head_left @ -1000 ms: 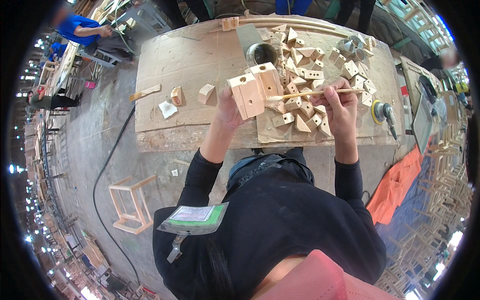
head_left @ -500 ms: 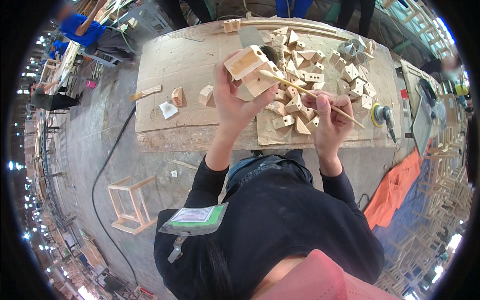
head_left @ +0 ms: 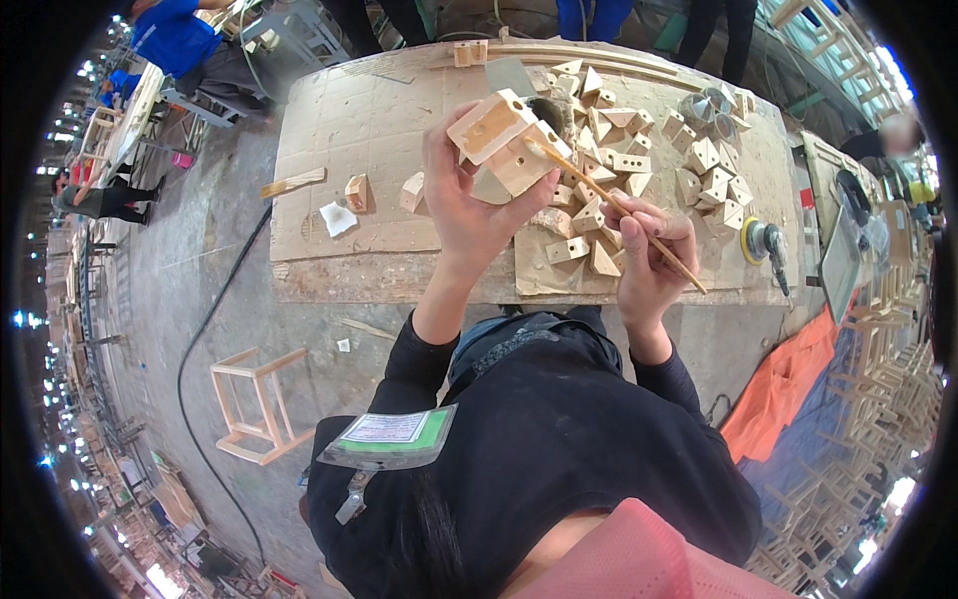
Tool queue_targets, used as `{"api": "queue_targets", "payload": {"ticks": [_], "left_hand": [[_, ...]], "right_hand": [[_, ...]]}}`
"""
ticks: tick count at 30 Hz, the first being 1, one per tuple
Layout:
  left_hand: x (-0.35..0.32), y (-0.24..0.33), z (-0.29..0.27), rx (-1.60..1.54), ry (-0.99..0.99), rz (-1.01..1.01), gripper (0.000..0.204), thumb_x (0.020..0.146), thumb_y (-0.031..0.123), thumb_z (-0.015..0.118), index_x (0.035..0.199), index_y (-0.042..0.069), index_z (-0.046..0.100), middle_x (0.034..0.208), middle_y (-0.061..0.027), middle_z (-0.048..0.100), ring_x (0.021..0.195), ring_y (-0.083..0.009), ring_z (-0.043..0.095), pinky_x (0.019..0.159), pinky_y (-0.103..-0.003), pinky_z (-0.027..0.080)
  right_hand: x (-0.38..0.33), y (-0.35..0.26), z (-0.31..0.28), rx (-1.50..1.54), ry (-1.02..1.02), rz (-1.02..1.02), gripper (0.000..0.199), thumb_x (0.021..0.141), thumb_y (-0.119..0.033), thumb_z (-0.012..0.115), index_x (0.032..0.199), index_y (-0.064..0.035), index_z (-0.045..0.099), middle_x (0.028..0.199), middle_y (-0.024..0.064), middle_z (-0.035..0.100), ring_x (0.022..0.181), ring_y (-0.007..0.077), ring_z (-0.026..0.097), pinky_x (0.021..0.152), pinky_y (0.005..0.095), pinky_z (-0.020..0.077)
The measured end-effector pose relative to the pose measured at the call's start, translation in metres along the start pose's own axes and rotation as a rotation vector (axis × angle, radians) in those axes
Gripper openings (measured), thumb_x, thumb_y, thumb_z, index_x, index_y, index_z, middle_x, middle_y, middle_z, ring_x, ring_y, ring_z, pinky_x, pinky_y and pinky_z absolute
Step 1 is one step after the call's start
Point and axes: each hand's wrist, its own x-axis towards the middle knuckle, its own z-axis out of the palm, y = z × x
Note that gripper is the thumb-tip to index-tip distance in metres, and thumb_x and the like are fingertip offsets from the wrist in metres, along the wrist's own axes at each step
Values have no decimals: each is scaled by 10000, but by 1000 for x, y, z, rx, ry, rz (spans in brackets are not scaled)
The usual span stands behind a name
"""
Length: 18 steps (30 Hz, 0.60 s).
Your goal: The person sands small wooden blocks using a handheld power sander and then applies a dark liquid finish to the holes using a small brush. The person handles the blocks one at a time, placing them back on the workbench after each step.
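Observation:
My left hand (head_left: 462, 212) grips a pale wooden block (head_left: 519, 166) with drilled holes, raised above the table. Against it sits another wooden piece (head_left: 491, 128) with a brownish patch on its face; whether the two are joined I cannot tell. My right hand (head_left: 654, 250) is closed round a thin wooden stick (head_left: 599, 190), held slantwise. The stick's pale, wider tip touches or hovers just over the block's face, near a hole. Behind the held wood, a dark round opening of a container (head_left: 547, 112) partly shows.
A cardboard-covered table (head_left: 349, 130) bears a pile of drilled wooden corner blocks (head_left: 631, 162). To the right lie a sander (head_left: 764, 240) and clear cups (head_left: 707, 108). On the left are a flat wooden stick (head_left: 293, 184) and white scrap (head_left: 337, 219). A small wooden frame (head_left: 261, 407) stands on the floor.
The right hand has shifted slightly down and left, and the stick slants more steeply, its tip moved a little along the block's face. The left hand keeps its hold.

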Motion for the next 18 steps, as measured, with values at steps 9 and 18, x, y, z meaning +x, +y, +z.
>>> {"api": "queue_targets", "payload": {"ticks": [9,18], "left_hand": [[2,-2,-1,39,10,47,789,633,88,857,1277,0,410,1224,-100,434,1109,-202,538,937,-336,480],[3,1,6,-66,91,3,812,648,37,814,1300,23,331,1224,-116,420,1153,-206,497,957,-344,474]], "right_hand": [[-4,3,3,113,-35,54,125,871,99,590,925,29,502,991,243,647,876,261,681,782,362,590],[5,1,3,229,98,266,102,931,-24,572,875,-9,488,917,202,663,806,248,688,695,339,594]]}}
